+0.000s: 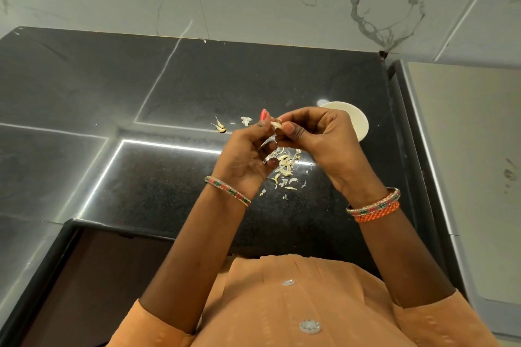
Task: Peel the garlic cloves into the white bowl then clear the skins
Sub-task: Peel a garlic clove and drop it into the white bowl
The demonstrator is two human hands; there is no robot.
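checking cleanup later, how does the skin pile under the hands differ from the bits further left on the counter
The skin pile is a dense scatter of many pale flakes lying below both hands; the left bits are a few separate pieces, spread apart. The pile is partly hidden by the left hand and right hand; the left bits lie in full view. Both rest on the black counter, outside the white bowl.

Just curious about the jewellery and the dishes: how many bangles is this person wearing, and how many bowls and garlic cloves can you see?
Bangles: 3, one on the left wrist, two on the right
White bowl: 1
Garlic clove in the fingers: 1
Total: 5
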